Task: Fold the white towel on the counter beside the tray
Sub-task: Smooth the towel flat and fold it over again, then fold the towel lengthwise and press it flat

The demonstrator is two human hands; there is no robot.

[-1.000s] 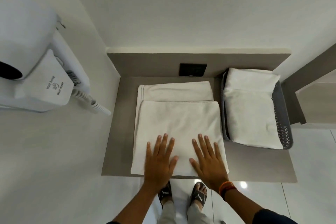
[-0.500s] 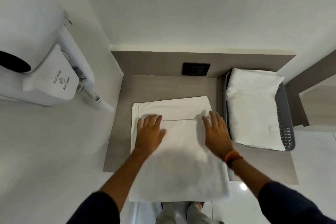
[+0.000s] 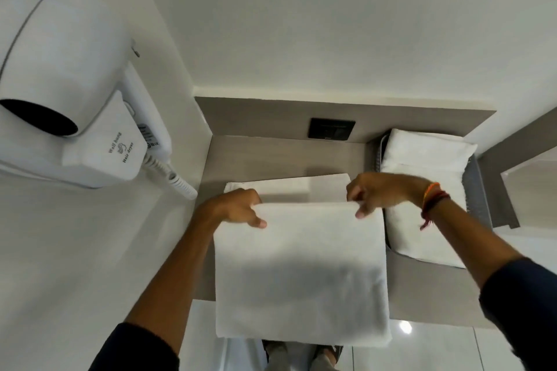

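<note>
- One grey counter (image 3: 265, 156) fills the alcove, with a wall-hung hair dryer (image 3: 69, 84) at its left.
- White towel (image 3: 301, 274) lies on it, near end overhanging, beside the grey tray (image 3: 479, 190) of folded towels (image 3: 422, 178).
- Left hand (image 3: 233, 208) and right hand (image 3: 376, 191) each pinch a far corner of the top layer, raised.

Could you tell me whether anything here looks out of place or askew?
Only one thing: the white terry towel on the grey counter hangs past the counter's front edge. The left hand and right hand pinch its lifted fold. Nothing spilled or damaged.
</note>
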